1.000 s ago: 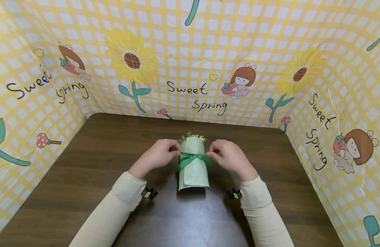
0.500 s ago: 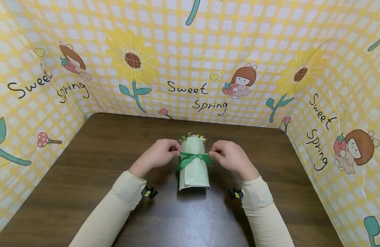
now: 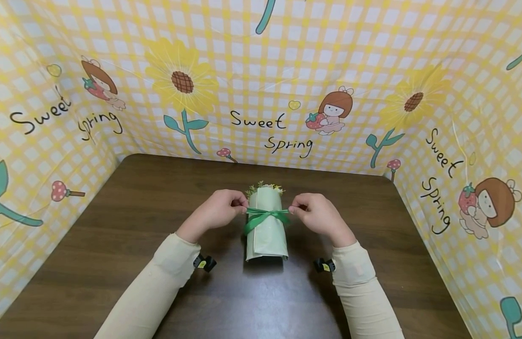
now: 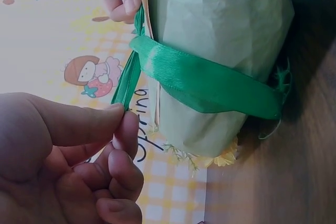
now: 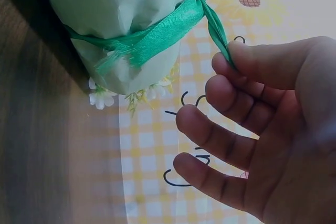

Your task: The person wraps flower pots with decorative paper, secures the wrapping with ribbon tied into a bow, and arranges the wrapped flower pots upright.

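A bouquet wrapped in pale green paper (image 3: 269, 238) lies on the brown table, its small yellow and white flowers (image 3: 278, 189) poking out at the far end. Round its middle runs a green satin ribbon (image 4: 194, 80), knotted on top. My left hand (image 3: 223, 207) pinches one part of the ribbon between thumb and index finger, left of the knot. On the other side, my right hand (image 3: 316, 212) pinches the opposite part the same way, its other fingers loosely bent in the right wrist view. Both stretches of ribbon are pulled out sideways. A frayed ribbon end (image 5: 113, 61) hangs against the paper.
The dark wood table (image 3: 117, 263) stretches around the bouquet on all sides. A yellow checked cloth (image 3: 252, 70) with printed flowers and figures stands as walls at the back and both sides. Small black wrist cameras (image 3: 206, 263) sit at the sleeves.
My right hand has shifted slightly to the right, drawing the ribbon out straighter. The left hand has barely moved, and the bouquet lies in the same place.
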Action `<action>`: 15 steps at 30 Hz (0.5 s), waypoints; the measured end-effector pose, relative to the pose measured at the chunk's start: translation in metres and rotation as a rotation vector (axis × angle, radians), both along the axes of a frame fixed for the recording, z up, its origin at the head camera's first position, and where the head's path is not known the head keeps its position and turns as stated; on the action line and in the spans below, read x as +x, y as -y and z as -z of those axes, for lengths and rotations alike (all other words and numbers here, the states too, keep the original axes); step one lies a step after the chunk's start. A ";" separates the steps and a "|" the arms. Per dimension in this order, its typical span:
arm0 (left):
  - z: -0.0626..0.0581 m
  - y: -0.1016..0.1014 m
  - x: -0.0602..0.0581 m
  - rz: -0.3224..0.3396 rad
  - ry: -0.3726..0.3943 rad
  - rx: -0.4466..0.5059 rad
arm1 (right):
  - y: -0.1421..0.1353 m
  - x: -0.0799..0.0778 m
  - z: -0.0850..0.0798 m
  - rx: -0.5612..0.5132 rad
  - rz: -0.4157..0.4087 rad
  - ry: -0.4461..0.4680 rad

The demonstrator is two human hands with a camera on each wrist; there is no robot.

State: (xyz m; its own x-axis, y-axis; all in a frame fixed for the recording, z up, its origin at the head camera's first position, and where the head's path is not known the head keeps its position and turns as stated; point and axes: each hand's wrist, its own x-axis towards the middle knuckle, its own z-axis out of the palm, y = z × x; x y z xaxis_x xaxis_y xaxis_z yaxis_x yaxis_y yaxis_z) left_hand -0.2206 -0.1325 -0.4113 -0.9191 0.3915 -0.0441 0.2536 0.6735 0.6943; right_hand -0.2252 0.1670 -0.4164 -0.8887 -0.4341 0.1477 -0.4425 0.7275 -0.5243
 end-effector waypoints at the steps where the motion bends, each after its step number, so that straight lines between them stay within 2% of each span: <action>1: 0.000 0.000 0.000 0.000 0.002 0.002 | 0.000 0.000 0.000 -0.007 0.001 0.010; 7: 0.001 0.000 0.000 -0.002 0.022 0.017 | -0.002 0.000 0.001 -0.027 -0.002 0.043; 15: -0.001 0.000 0.002 -0.015 0.026 0.020 | -0.001 0.001 -0.001 -0.016 -0.026 0.031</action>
State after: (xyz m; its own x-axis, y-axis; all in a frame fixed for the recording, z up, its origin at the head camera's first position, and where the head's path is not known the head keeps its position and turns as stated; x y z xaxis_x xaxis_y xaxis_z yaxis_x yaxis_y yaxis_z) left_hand -0.2188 -0.1328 -0.4105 -0.9234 0.3791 -0.0603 0.2256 0.6629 0.7139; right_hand -0.2246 0.1682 -0.4155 -0.8814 -0.4548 0.1279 -0.4447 0.7073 -0.5496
